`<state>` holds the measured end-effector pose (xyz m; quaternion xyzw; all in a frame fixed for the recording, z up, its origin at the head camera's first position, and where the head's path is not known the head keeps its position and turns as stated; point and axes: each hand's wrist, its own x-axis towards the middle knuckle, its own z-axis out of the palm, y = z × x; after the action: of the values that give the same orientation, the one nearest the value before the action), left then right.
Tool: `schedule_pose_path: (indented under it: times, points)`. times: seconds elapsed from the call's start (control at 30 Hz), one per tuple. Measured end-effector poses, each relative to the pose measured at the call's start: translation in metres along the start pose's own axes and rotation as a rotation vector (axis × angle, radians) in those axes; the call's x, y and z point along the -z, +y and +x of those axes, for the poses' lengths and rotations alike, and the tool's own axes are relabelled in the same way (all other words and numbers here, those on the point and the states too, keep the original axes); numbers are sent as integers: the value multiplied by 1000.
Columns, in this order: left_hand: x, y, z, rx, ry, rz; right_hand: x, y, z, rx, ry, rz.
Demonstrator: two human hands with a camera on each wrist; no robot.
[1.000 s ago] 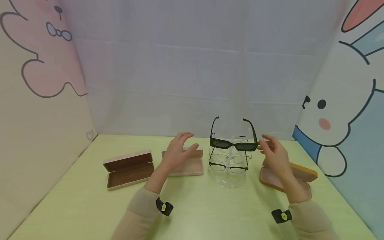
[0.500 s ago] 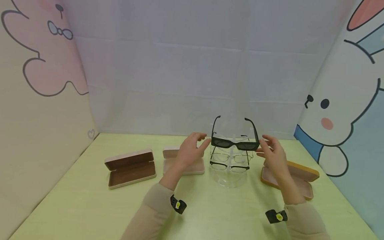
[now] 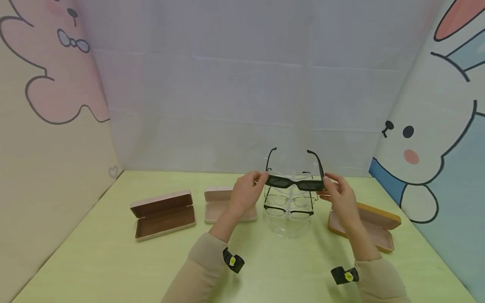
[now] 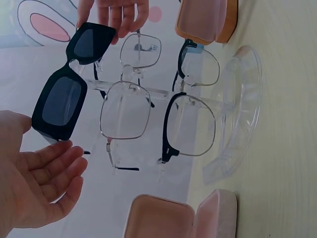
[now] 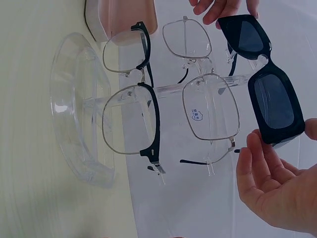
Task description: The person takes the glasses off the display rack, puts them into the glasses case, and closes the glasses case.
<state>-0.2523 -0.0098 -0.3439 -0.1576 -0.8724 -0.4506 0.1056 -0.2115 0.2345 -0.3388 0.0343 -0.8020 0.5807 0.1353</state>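
Note:
Black sunglasses [image 3: 279, 182] with dark rectangular lenses sit at the top of a clear acrylic stand [image 3: 289, 230], temples pointing back. My left hand [image 3: 245, 193] pinches one front corner between thumb and fingers. At the opposite corner my right hand [image 3: 341, 200] holds the frame the same way, with its thumb on the front edge in the right wrist view. Below them on the stand hang thin metal-rimmed glasses [image 5: 210, 107], and lower down a half-rim pair with black brows [image 4: 168, 126].
Three opened glasses cases stand on the table: a brown-lined one [image 3: 164, 219] at left, a pale pink one [image 3: 214, 212] behind my left forearm, and a mustard one [image 3: 380, 216] at right, partly hidden by my right forearm. A white curtain [image 3: 212, 92] hangs behind.
My left hand has moved right, from over the pink case to the sunglasses' left corner, and taken hold. My right hand has closed in slightly on the right corner and grips it.

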Motion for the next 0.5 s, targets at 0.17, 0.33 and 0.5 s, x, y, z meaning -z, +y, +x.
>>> schedule_pose_path:
  times: [0.17,0.33,0.5]
  points:
    - [-1,2,2,29,-8,-59,0,-2,2,10,9,27]
    - [1,3,4,29,-2,-69,0,-6,6,28,32,14]
    - [5,5,4,39,-10,-95,1,-11,6,40,26,10]
